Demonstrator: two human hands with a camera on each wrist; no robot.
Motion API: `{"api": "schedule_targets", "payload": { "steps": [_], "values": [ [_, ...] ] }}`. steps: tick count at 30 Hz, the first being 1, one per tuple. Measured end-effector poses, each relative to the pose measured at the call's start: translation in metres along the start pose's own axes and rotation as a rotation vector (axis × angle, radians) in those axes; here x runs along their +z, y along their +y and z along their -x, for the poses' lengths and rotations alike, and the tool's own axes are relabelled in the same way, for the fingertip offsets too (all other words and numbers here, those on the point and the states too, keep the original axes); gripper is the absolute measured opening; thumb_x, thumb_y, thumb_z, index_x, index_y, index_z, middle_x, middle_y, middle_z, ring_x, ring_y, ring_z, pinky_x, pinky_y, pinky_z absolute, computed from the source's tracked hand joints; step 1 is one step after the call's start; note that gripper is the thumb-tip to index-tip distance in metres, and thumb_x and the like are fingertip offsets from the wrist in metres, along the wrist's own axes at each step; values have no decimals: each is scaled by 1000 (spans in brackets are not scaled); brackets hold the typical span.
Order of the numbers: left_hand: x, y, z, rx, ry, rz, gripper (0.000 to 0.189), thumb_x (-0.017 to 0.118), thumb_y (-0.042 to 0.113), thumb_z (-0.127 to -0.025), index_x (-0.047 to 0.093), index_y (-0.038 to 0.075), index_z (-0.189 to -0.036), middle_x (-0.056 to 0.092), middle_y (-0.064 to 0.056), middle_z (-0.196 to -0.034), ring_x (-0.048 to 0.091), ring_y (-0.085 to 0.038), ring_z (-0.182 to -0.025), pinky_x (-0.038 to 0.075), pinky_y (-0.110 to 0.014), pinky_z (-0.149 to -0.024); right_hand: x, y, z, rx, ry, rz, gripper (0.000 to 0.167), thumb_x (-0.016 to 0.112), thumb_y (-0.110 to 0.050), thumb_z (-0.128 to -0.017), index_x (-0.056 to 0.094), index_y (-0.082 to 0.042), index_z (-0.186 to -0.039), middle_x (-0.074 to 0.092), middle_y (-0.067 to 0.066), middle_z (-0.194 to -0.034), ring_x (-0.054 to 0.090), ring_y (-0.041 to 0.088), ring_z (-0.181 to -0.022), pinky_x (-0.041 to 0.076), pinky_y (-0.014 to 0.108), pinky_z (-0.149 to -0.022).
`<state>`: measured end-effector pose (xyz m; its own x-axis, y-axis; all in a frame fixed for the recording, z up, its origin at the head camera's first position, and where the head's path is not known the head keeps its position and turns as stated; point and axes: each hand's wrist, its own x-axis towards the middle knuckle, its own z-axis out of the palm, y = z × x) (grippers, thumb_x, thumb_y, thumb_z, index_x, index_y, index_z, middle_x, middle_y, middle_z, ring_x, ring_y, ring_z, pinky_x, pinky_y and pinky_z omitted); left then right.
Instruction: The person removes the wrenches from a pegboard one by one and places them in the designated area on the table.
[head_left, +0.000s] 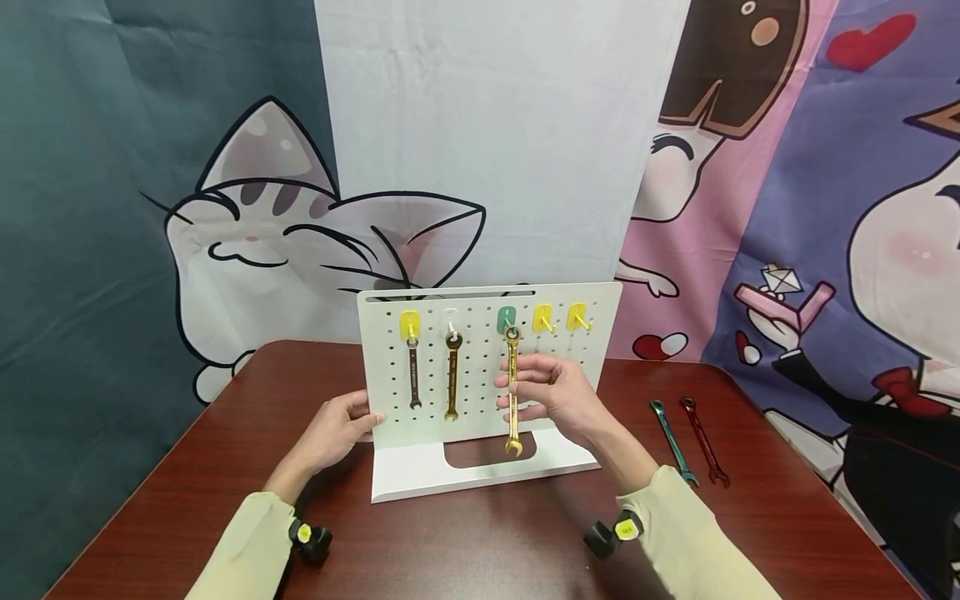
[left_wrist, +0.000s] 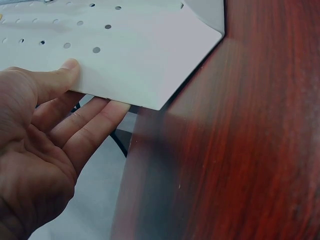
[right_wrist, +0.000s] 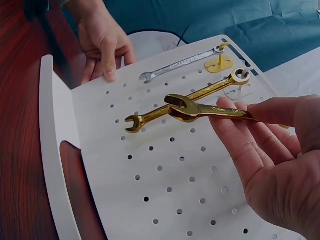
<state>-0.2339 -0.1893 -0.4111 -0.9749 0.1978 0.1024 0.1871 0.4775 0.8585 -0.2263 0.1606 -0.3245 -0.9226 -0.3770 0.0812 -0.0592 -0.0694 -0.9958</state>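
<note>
My right hand (head_left: 558,392) pinches a gold combination wrench (head_left: 513,425) between thumb and fingers, open end down. Its ring end is at the green hook (head_left: 506,315) on a white pegboard (head_left: 427,433); I cannot tell whether the ring is over the peg. My left hand (head_left: 333,433) grips the board's left edge, the thumb (left_wrist: 70,72) in front and the fingers behind. A silver wrench (right_wrist: 182,62) hangs from the left yellow hook (head_left: 409,321). Beside it, another gold wrench (right_wrist: 205,91) hangs from a clear hook (head_left: 450,317).
Two more yellow hooks, one (head_left: 543,317) nearer the middle and one (head_left: 577,315) farther right, carry nothing. A green wrench (head_left: 675,446) and a red wrench (head_left: 707,446) lie on the brown table (head_left: 480,550) at right. Printed cloth (head_left: 495,125) hangs behind.
</note>
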Motion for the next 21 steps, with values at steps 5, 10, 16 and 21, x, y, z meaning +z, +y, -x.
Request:
{"api": "schedule_targets", "payload": {
  "steps": [5,10,16,21],
  "values": [
    [0,0,-1,6,-4,-5,41,67,6,-103,61,-3,-142,74,-25,-127,77,-29,-103,66,-44,-86,0,-2,1,6,3,1,49,69,2,-98,52,18,-141,80,17,-111,80,21,-84,67,47,-78],
    [0,0,-2,-2,0,-6,42,67,6,-103,61,-2,-143,73,-25,-128,77,-29,-103,66,-42,-85,1,-4,2,10,2,-4,49,68,2,-98,51,19,-141,78,22,-115,80,21,-83,67,47,-78],
    [0,-1,-2,-7,-5,-3,41,66,7,-103,60,-2,-143,73,-24,-128,77,-29,-104,66,-41,-85,1,-4,2,11,1,-2,50,68,2,-97,51,19,-141,80,13,-108,80,20,-83,67,47,-78],
    [-1,-1,-1,3,-9,9,42,67,7,-103,60,-3,-144,73,-25,-128,77,-29,-104,66,-43,-85,1,-5,1,12,2,-9,50,68,2,-97,51,19,-141,80,13,-108,80,21,-82,67,47,-78]
  ]
}}
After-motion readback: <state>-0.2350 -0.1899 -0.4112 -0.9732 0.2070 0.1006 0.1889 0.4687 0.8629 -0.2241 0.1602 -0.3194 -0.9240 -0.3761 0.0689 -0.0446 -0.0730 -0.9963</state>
